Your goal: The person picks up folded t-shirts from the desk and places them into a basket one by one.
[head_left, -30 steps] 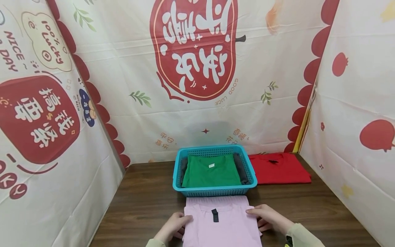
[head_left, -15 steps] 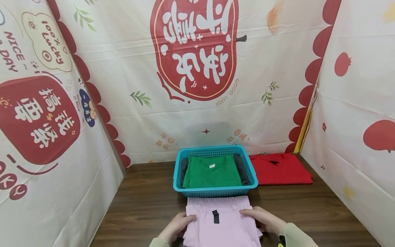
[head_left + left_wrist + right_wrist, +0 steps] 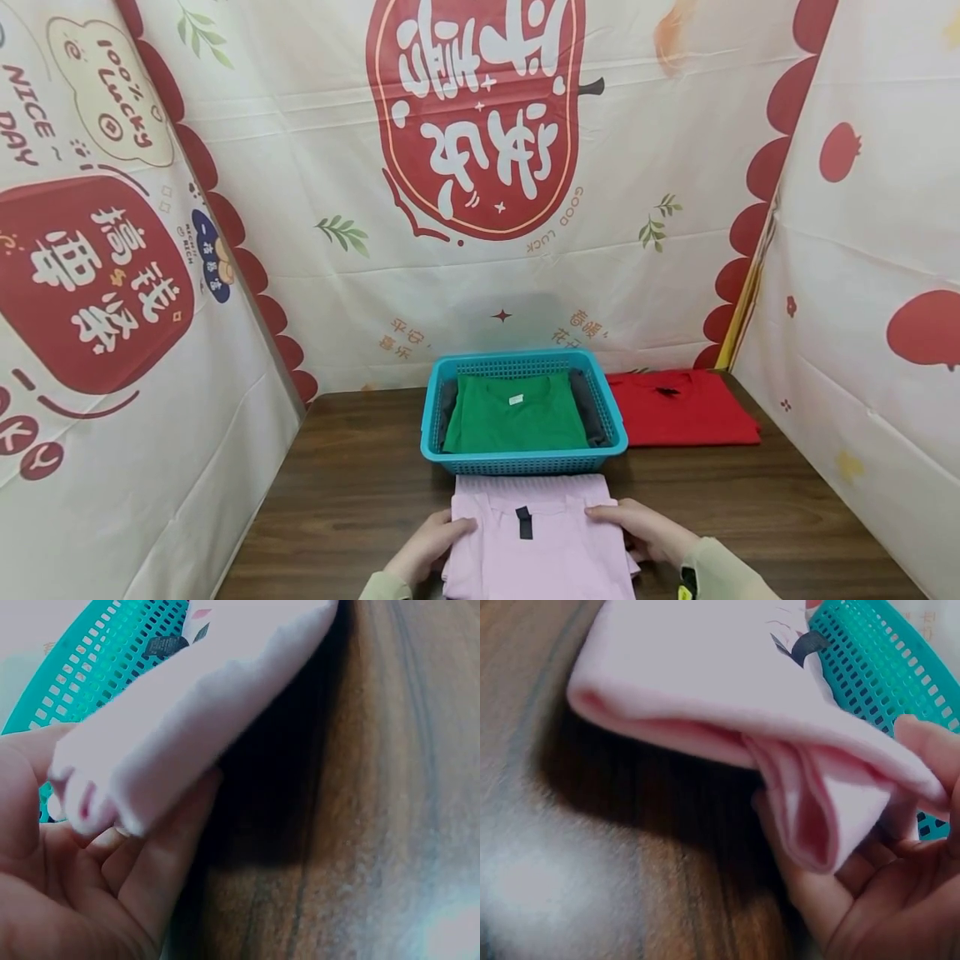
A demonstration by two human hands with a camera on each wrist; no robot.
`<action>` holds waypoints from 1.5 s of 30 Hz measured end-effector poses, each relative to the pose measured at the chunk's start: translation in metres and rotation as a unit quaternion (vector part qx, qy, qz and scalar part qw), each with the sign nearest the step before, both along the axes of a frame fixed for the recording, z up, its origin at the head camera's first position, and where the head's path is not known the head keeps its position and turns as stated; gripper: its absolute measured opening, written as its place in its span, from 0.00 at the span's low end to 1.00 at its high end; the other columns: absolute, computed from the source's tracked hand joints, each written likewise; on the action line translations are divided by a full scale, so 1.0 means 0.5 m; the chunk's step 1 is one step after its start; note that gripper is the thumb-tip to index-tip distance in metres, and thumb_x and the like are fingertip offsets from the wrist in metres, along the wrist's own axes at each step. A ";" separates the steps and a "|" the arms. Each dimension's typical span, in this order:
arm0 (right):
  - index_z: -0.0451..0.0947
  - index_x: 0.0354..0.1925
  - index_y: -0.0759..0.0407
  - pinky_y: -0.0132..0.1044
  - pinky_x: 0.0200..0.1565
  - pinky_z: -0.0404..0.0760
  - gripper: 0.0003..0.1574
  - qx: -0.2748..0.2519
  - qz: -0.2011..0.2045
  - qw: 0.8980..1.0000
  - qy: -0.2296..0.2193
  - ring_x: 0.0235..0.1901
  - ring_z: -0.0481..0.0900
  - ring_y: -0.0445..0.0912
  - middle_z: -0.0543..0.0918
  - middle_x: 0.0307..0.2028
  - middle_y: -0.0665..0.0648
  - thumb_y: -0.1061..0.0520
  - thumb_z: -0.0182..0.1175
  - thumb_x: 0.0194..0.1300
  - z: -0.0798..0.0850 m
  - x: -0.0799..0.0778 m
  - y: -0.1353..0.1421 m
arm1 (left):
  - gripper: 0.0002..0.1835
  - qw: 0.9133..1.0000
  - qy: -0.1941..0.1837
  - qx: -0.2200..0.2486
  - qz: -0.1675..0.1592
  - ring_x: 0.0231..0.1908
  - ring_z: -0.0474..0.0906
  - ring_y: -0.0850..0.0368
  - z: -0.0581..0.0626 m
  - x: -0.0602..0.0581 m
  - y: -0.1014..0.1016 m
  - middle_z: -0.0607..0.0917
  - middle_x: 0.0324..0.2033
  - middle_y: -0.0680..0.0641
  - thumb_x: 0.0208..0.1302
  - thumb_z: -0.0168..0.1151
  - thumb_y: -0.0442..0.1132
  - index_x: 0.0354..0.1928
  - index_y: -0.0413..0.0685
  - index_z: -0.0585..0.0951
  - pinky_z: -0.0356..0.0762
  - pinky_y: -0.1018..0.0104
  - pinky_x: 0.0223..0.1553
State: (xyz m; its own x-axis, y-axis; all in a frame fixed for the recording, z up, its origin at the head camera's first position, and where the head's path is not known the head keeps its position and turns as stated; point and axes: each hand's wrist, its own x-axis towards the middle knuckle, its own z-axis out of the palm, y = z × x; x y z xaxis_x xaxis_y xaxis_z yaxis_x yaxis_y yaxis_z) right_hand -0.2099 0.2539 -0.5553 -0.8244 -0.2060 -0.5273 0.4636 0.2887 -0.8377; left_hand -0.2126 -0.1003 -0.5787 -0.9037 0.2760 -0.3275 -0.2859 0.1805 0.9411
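Observation:
A folded pale pink shirt (image 3: 555, 558) with a black neck tag lies at the table's near side, just in front of the blue basket (image 3: 525, 463). My left hand (image 3: 431, 546) grips its left edge, thumb on top and fingers underneath. On the opposite edge my right hand (image 3: 652, 533) holds it the same way. Both wrist views show the fabric layers (image 3: 180, 720) pinched between thumb and fingers, with shadow under the raised edges. In the right wrist view a loose fold (image 3: 814, 817) droops over the fingers. The shirt's lower end runs out of the head view.
Inside the basket lies a folded green shirt (image 3: 517, 425) on dark grey cloth (image 3: 588, 408). A folded red shirt (image 3: 682, 412) sits to the basket's right. Printed cloth walls (image 3: 345, 333) enclose the wooden table (image 3: 337, 475) at the back and both sides.
Over the last second both hands have shifted slightly inward on the pink shirt, and the right thumb reaches further over its top. The basket and other shirts stay put.

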 end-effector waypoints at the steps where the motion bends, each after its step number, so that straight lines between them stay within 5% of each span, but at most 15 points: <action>1: 0.74 0.47 0.66 0.40 0.32 0.81 0.27 -0.008 0.003 1.000 0.003 0.30 0.79 0.45 0.81 0.31 0.54 0.43 0.59 0.65 -0.002 0.000 0.001 | 0.22 1.000 0.001 0.001 0.000 0.29 0.82 0.55 0.001 0.000 0.000 0.84 0.30 0.46 0.64 0.59 0.44 0.51 0.33 0.76 0.83 0.57 0.28; 7: 0.64 0.60 0.73 0.47 0.39 0.82 0.33 -0.102 0.029 0.994 0.022 0.38 0.82 0.48 0.83 0.39 0.57 0.52 0.58 0.66 -0.014 0.005 0.012 | 0.20 1.000 0.010 0.003 0.003 0.28 0.82 0.55 0.004 -0.001 -0.006 0.83 0.29 0.46 0.64 0.58 0.41 0.50 0.31 0.76 0.83 0.57 0.28; 17: 0.65 0.57 0.73 0.47 0.37 0.84 0.25 -0.167 0.062 0.983 0.031 0.37 0.84 0.50 0.84 0.37 0.59 0.60 0.54 0.67 -0.010 0.012 0.022 | 0.15 0.999 0.036 -0.012 0.006 0.22 0.81 0.59 0.009 0.009 -0.019 0.84 0.25 0.47 0.62 0.61 0.37 0.46 0.32 0.79 0.81 0.62 0.22; 34: 0.65 0.55 0.73 0.45 0.35 0.84 0.23 -0.185 0.077 0.979 0.050 0.36 0.84 0.49 0.85 0.36 0.59 0.59 0.54 0.67 0.026 0.033 0.019 | 0.15 0.997 0.074 0.010 0.006 0.25 0.81 0.58 0.042 0.029 -0.026 0.85 0.29 0.44 0.62 0.60 0.35 0.45 0.28 0.80 0.81 0.65 0.26; 45: 0.64 0.59 0.73 0.44 0.35 0.84 0.25 -0.203 0.088 0.974 0.050 0.36 0.85 0.49 0.85 0.37 0.59 0.59 0.53 0.69 0.062 0.051 0.025 | 0.18 0.998 0.056 0.030 -0.005 0.29 0.83 0.55 0.084 0.051 -0.036 0.86 0.32 0.42 0.63 0.60 0.36 0.49 0.27 0.79 0.83 0.62 0.29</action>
State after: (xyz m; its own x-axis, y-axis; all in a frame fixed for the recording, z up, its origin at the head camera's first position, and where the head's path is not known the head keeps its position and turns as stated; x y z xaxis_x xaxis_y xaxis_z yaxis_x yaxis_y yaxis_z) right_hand -0.1845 0.2663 -0.5243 -0.8008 -0.5231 -0.2916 0.3465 -0.0077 -0.9380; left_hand -0.1870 -0.1181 -0.5369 -0.9306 0.3013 -0.2078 -0.1774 0.1254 0.9761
